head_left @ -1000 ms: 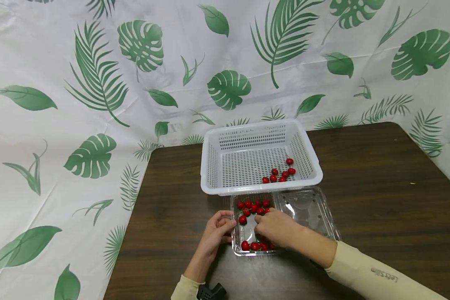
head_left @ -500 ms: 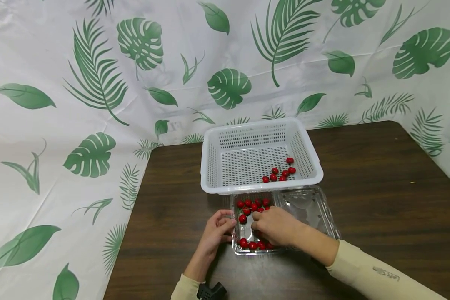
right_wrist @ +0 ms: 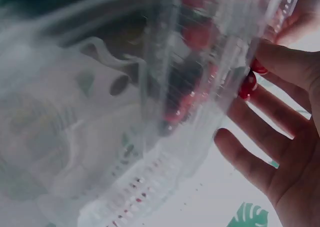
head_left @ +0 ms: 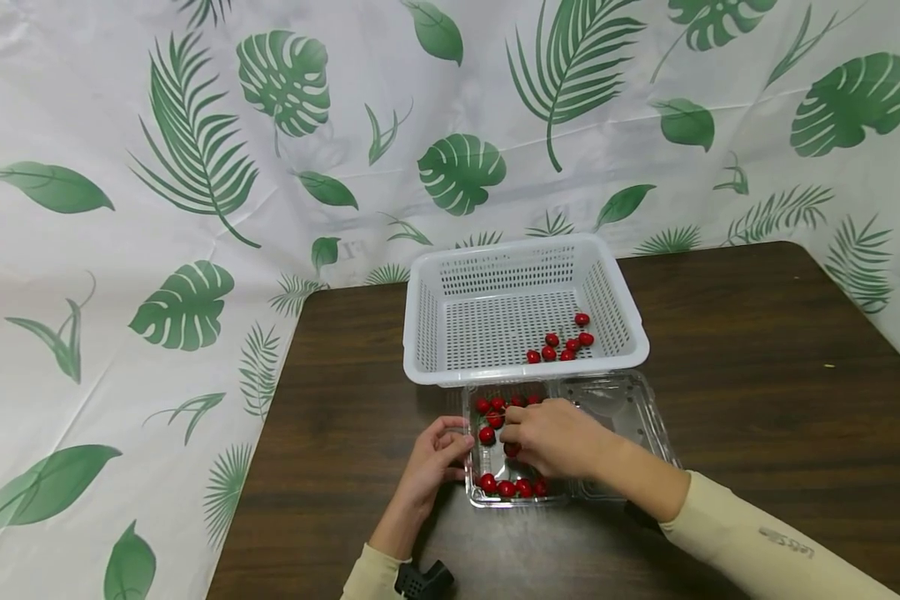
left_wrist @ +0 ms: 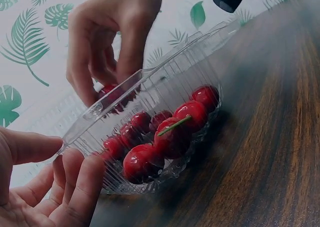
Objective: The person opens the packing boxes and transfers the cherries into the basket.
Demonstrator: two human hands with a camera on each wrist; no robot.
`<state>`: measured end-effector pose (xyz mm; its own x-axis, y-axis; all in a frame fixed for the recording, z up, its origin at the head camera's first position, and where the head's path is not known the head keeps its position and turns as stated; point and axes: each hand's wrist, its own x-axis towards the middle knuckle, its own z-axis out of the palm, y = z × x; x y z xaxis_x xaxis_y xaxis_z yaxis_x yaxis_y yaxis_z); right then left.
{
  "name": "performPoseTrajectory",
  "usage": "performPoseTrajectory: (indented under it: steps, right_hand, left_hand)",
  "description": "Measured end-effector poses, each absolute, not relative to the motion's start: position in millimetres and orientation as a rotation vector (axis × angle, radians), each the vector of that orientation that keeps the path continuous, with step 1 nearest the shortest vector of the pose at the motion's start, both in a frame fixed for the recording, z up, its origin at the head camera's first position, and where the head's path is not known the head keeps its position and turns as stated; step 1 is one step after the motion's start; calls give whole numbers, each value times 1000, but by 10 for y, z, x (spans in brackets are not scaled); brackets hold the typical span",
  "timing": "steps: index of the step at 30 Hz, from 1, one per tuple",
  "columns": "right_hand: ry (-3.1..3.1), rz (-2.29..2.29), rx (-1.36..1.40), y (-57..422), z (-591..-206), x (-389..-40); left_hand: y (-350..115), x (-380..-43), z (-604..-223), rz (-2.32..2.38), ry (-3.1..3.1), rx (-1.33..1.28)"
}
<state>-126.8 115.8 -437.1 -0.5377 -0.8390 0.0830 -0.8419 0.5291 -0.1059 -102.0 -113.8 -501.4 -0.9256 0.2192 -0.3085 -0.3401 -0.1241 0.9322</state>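
An open clear plastic clamshell container (head_left: 487,503) lies on the table with red cherries in it. A row of cherries (head_left: 506,489) lines its near side, and more cherries (head_left: 495,419) sit at the far left. My left hand (head_left: 433,458) holds its left side, thumb at the rim and fingers against the ribbed wall. My right hand (head_left: 562,437) is over the container's middle, pinching a dark red cherry (left_wrist: 111,94) between thumb and fingers. In the right wrist view the clear plastic (right_wrist: 115,122) covers much of the picture, beside the right hand (right_wrist: 280,132).
Behind the container stands a white perforated basket (head_left: 420,333) with several cherries (head_left: 549,353) in its near right corner. The clamshell's lid (head_left: 622,408) lies folded open to the right, partly under the right forearm. A leaf-patterned sheet (head_left: 375,208) hangs behind the dark wooden table (head_left: 757,350).
My right hand has moved slightly left and toward the far side, and a cherry now shows under its fingers. The near row of cherries has shifted a little. My left hand stays in place.
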Motion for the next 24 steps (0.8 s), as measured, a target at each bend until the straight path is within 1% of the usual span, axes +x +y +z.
performPoseTrajectory:
  steps: [14,24]
  right_hand:
    - [-2577,315,1418,1254,-4083,-1316]
    - [-2550,440,1316,1406,-3907,-1433]
  left_hand:
    - [-1146,-1020,-5030,2107,1787,-119]
    - [-1146,-1025,-5029,2107,1784,-131]
